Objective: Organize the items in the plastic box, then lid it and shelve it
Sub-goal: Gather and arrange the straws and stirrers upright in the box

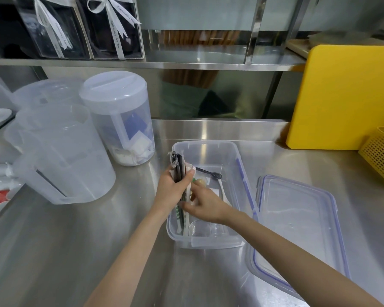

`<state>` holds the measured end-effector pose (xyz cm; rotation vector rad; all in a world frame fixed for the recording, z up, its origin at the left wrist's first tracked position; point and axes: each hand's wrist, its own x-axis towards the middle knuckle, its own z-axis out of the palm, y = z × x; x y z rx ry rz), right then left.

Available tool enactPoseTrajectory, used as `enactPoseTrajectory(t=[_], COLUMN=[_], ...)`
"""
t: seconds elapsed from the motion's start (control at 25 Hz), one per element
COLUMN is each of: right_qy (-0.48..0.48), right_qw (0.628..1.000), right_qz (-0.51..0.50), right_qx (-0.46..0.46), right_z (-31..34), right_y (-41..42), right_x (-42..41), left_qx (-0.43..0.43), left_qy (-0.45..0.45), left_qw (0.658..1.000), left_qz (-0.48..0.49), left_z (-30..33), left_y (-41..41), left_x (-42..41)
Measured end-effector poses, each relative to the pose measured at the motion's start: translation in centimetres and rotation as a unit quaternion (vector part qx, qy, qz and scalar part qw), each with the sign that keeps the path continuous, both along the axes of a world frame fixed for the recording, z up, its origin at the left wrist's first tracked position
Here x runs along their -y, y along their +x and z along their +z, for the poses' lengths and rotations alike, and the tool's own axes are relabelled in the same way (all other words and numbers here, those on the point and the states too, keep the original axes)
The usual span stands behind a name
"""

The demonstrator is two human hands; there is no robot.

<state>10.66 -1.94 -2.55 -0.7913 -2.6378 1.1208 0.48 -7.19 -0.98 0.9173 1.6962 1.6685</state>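
1. Sorting step in hand: clear rectangular plastic box (211, 193) open on the brushed steel counter (111, 251), not yet lidded, not yet shelved.
2. Left hand (172, 188) closed around a bundle of long wrapped chopsticks and straws, black and green-striped white (179, 173), held along the left wall of the box, lower ends down near the front corner.
3. Right hand (203, 201) reaching into the middle of the box, fingers bent at the lower part of the bundle; whether pinching a wrapper or only steadying it, cannot tell.
4. Loose in the box: a small black plastic fork (210, 172) toward the far end, a white plastic utensil (223, 191) along the right side, a small round sauce cup (201, 181) partly hidden by the hands, and a clear round cup (201, 228) at the near end.
5. Box walls see-through, with blue-edged latch flaps on the long right side; contents thin, the far half mostly bare.
6. Likely next: laying the bundle flat along the left wall, gathering the loose cutlery beside it, keeping everything below the rim.
7. Matching clear flat lid with blue seal (297, 229) lying just right of the box, touching or nearly touching its side.
8. Destination probably the steel shelf (186, 63) above the counter, bare in the middle section.
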Motion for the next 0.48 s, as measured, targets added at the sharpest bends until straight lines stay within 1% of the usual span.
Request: enactPoseTrajectory(t=[0.04,0.12,0.2,0.32,0.48], right_qy=[-0.001,0.000,-0.005,-0.004,-0.018], right_qw=[1.000,1.000,0.999,0.999,0.999], right_qz=[0.009,-0.005,-0.029,-0.033,-0.043], right_qx=[0.002,-0.002,-0.016,-0.028,-0.024], right_z=[-0.2,-0.5,-0.8,-1.0,-1.2], right_y=[-0.1,-0.6,-1.1,-1.7,-1.6], right_x=[0.2,0.6,0.8,0.9,0.5], left_qx=[-0.007,-0.020,-0.020,-0.021,-0.052], left_qy=[-0.015,-0.041,-0.052,-0.059,-0.063], left_qw=[1.000,0.999,0.998,0.998,0.996], left_qz=[0.008,0.017,0.015,0.018,-0.025], left_z=[-0.1,-0.5,-0.7,-0.7,-0.8], left_y=[0.1,0.3,0.5,0.2,-0.3], left_x=[0.1,0.2,0.2,0.1,0.8])
